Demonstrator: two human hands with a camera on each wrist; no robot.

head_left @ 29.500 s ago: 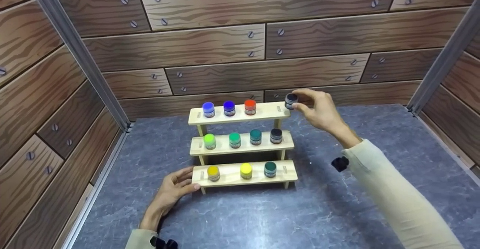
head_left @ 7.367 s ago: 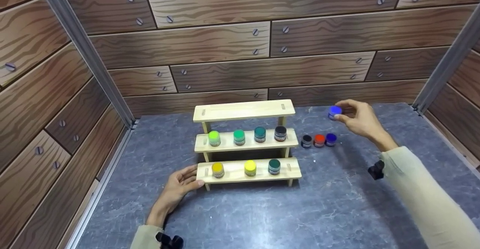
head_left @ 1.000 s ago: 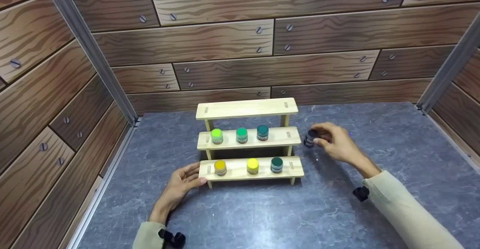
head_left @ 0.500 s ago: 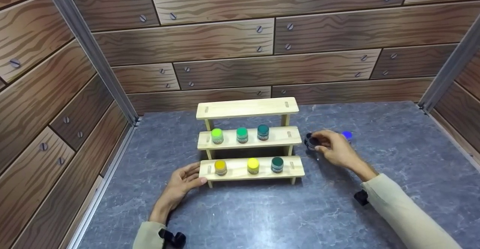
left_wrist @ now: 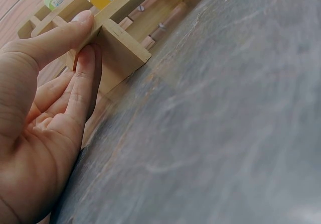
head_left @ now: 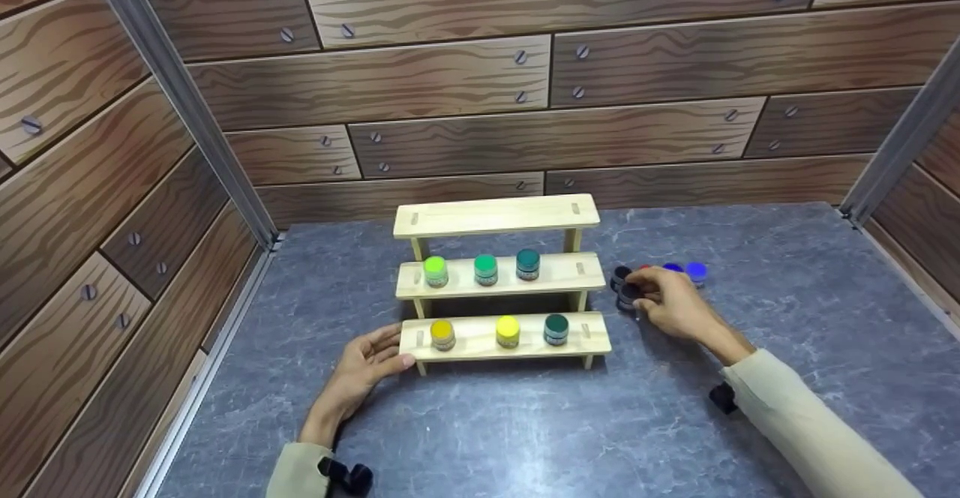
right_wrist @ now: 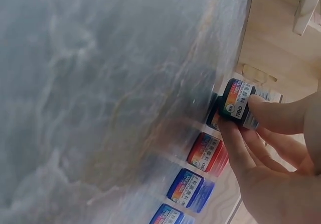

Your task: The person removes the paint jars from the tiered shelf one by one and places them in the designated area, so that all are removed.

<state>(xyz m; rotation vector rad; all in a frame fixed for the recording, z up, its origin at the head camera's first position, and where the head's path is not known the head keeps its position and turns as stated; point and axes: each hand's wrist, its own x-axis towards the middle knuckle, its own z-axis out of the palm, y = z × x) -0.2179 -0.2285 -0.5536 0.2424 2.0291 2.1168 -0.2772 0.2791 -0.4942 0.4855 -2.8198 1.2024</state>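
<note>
While the left end of the lowest shelf [head_left: 476, 342] of a pale wooden three-tier stand [head_left: 495, 217] is pinched by the left hand [head_left: 361, 368], thumb on top, a small squat jar with a black lid [head_left: 627, 300] is grasped between the thumb and fingers of the right hand [head_left: 675, 307]. The jar is held low by the grey marbled worktop [head_left: 480, 430], just right of the stand and beside a second dark jar [head_left: 620, 276]; whether its base is set down, or the two are touching, cannot be told. Further along that row, a red jar [right_wrist: 205, 152], a dark-blue jar [right_wrist: 189, 189] and a violet-blue jar [head_left: 696, 273] are lined up.

The black-lidded jar can be judged light and rigid, with smooth, slightly slippery sides. It is best taken round the body, with the lid not trusted alone in case it is loose. The stand is judged stiff but light enough to be nudged, so a firm hold at a shelf end is well placed.
</note>
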